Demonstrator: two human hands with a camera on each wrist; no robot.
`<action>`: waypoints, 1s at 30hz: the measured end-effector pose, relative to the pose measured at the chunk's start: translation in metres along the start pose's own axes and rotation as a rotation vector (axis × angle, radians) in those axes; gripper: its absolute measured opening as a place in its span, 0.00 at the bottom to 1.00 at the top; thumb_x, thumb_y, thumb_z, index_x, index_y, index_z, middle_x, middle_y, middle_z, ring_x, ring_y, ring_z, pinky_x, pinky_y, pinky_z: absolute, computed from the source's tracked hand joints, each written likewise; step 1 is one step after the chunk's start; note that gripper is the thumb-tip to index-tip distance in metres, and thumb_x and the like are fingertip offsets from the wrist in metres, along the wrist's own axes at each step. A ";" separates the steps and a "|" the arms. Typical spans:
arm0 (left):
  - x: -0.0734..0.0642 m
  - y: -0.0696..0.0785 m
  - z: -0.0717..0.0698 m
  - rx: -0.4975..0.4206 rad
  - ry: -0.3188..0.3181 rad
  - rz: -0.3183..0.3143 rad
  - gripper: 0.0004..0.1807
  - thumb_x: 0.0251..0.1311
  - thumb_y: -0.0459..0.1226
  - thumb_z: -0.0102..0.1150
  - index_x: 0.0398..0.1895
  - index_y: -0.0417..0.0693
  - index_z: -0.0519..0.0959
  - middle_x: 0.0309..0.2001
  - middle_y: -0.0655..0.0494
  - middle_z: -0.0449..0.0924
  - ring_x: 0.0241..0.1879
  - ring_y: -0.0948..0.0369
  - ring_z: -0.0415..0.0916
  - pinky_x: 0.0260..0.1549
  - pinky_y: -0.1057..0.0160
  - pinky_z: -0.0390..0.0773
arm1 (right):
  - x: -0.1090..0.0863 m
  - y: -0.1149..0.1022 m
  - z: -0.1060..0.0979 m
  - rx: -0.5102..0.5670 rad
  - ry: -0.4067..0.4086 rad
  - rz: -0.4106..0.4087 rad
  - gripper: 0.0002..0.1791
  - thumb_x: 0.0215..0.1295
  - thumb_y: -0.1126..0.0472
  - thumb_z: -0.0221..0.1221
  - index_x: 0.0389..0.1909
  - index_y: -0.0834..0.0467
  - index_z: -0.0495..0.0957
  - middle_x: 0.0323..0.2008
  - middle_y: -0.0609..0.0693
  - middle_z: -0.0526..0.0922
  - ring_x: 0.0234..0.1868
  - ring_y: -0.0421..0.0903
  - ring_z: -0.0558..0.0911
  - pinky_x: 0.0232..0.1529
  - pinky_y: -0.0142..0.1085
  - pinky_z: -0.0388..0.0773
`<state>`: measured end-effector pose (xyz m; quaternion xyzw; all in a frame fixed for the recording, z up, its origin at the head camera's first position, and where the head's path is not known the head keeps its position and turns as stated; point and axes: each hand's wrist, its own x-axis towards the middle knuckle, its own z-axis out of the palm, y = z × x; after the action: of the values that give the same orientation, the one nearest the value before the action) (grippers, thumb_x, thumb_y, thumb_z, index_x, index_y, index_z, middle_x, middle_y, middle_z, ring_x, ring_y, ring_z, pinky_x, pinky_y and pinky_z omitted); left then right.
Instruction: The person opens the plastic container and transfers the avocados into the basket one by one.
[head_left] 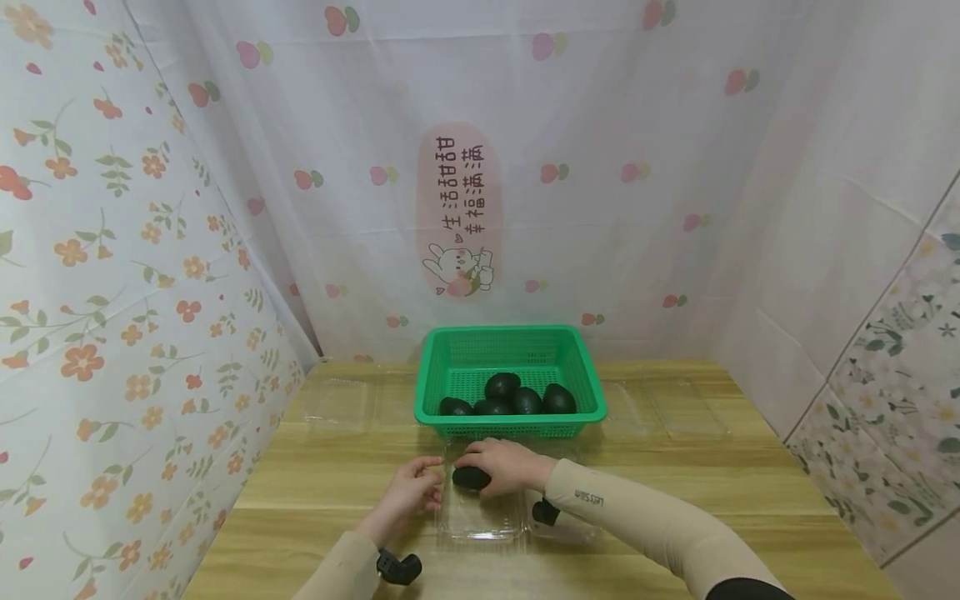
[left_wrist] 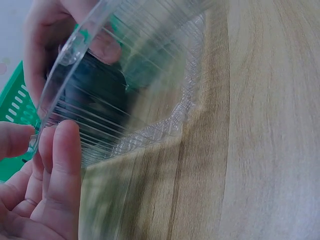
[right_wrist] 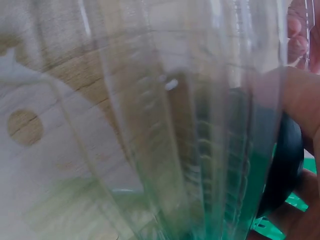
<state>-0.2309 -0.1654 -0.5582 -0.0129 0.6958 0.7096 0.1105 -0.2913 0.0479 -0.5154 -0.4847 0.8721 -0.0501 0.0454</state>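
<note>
In the head view my right hand (head_left: 510, 465) grips a dark avocado (head_left: 471, 477) low over a clear plastic box (head_left: 483, 527). My left hand (head_left: 411, 492) is at the left side of this box. Seen from the left wrist, the left thumb and fingers (left_wrist: 65, 165) pinch the box's rim, and the avocado (left_wrist: 95, 90) shows through the ribbed clear wall. From the right wrist, clear plastic fills much of the view, with the held avocado (right_wrist: 287, 160) at the right.
A green basket (head_left: 592, 392) with several dark avocados (head_left: 527, 402) stands behind the box. More clear plastic containers lie on the wooden table: one at back left (head_left: 339, 402), another at back right (head_left: 686, 408), and one (head_left: 566, 532) beside the box. Patterned curtains surround the table.
</note>
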 end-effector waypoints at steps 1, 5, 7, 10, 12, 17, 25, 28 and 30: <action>0.000 0.000 0.000 -0.001 0.000 0.001 0.25 0.63 0.29 0.53 0.61 0.25 0.64 0.29 0.52 0.73 0.23 0.61 0.74 0.22 0.64 0.81 | 0.000 0.000 0.000 0.001 -0.004 0.003 0.35 0.51 0.52 0.72 0.63 0.44 0.74 0.56 0.45 0.74 0.55 0.44 0.74 0.52 0.36 0.74; 0.000 -0.001 0.000 -0.001 0.004 -0.001 0.25 0.63 0.30 0.54 0.61 0.25 0.64 0.30 0.51 0.73 0.23 0.61 0.74 0.22 0.64 0.81 | 0.000 -0.002 0.000 0.006 -0.007 0.002 0.36 0.49 0.54 0.72 0.63 0.45 0.74 0.56 0.45 0.74 0.55 0.44 0.74 0.52 0.37 0.74; 0.000 -0.001 -0.001 -0.002 0.006 -0.004 0.25 0.63 0.30 0.54 0.61 0.25 0.65 0.30 0.51 0.73 0.23 0.61 0.74 0.22 0.64 0.81 | -0.001 -0.002 -0.001 0.005 -0.006 -0.002 0.36 0.49 0.55 0.73 0.62 0.45 0.74 0.56 0.45 0.75 0.55 0.44 0.74 0.52 0.37 0.74; 0.000 -0.001 0.000 -0.001 0.007 -0.006 0.25 0.63 0.29 0.54 0.61 0.25 0.65 0.29 0.51 0.73 0.23 0.61 0.74 0.22 0.64 0.81 | -0.001 -0.003 -0.001 0.001 -0.005 -0.007 0.36 0.49 0.56 0.73 0.62 0.46 0.74 0.55 0.45 0.75 0.55 0.44 0.74 0.52 0.36 0.74; 0.000 -0.001 0.000 -0.002 0.006 -0.005 0.25 0.63 0.29 0.54 0.61 0.25 0.65 0.29 0.51 0.73 0.23 0.61 0.74 0.22 0.64 0.81 | -0.001 -0.003 -0.002 0.003 -0.004 -0.010 0.36 0.48 0.58 0.73 0.62 0.46 0.74 0.55 0.46 0.75 0.55 0.44 0.74 0.52 0.36 0.74; -0.001 0.000 0.000 -0.005 0.001 0.002 0.25 0.63 0.30 0.54 0.61 0.25 0.64 0.28 0.51 0.73 0.22 0.62 0.74 0.22 0.64 0.81 | -0.001 -0.003 -0.002 0.027 -0.007 -0.013 0.37 0.48 0.62 0.73 0.63 0.48 0.74 0.55 0.46 0.75 0.55 0.45 0.74 0.52 0.35 0.74; -0.001 -0.002 -0.001 -0.002 -0.008 0.002 0.24 0.64 0.30 0.53 0.61 0.25 0.65 0.29 0.52 0.73 0.23 0.62 0.74 0.23 0.64 0.81 | -0.001 -0.002 -0.001 0.047 -0.021 -0.019 0.37 0.48 0.62 0.73 0.63 0.48 0.73 0.56 0.47 0.75 0.55 0.44 0.74 0.53 0.34 0.73; -0.001 -0.002 -0.002 0.003 -0.006 0.002 0.24 0.64 0.30 0.53 0.61 0.26 0.65 0.29 0.52 0.72 0.23 0.62 0.74 0.24 0.64 0.81 | -0.001 -0.002 -0.001 0.052 -0.019 -0.020 0.37 0.48 0.62 0.73 0.63 0.48 0.73 0.55 0.47 0.75 0.55 0.44 0.74 0.53 0.34 0.73; -0.001 -0.002 -0.002 0.002 -0.003 0.001 0.24 0.63 0.30 0.54 0.61 0.26 0.65 0.29 0.51 0.72 0.23 0.62 0.75 0.24 0.64 0.81 | -0.001 -0.001 -0.001 0.055 -0.018 -0.020 0.37 0.48 0.62 0.73 0.63 0.48 0.73 0.55 0.47 0.75 0.55 0.44 0.74 0.53 0.34 0.73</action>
<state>-0.2301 -0.1670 -0.5598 -0.0112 0.6964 0.7089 0.1110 -0.2898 0.0486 -0.5141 -0.4924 0.8651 -0.0701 0.0658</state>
